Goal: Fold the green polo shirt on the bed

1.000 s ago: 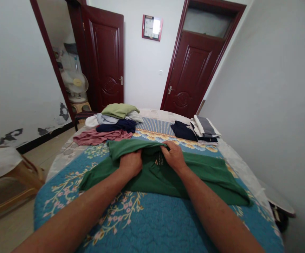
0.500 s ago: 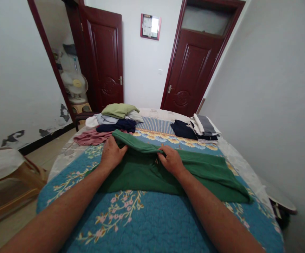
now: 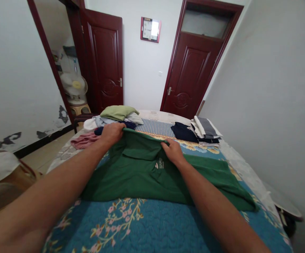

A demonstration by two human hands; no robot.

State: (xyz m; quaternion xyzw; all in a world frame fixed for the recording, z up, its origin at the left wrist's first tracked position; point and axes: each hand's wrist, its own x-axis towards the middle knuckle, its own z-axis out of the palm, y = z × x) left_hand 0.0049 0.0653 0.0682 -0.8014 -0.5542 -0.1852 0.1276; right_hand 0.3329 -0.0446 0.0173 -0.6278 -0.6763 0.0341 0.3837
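A green T-shirt [image 3: 131,179] lies spread across the flowered blue quilt, with a small white print near its middle. My left hand [image 3: 113,133] grips its far edge and holds it up off the quilt. Farther right on the same edge, my right hand [image 3: 173,150] pinches the cloth between thumb and fingers. Between both hands the raised edge is stretched almost straight, with a loose flap hanging below it. The shirt's right part rests flat, reaching past my right forearm.
Beyond my left hand is a heap of clothes with a light green piece [image 3: 118,112] on top and a pink one [image 3: 84,140] below. Folded clothes [image 3: 206,128] are stacked at the back right. A stool [image 3: 7,182] stands left of the quilt-covered table [image 3: 152,225].
Both hands have lifted the shirt's far edge; my left hand has gone up and away. The cloth between them is now pulled taut, and the white print shows more.
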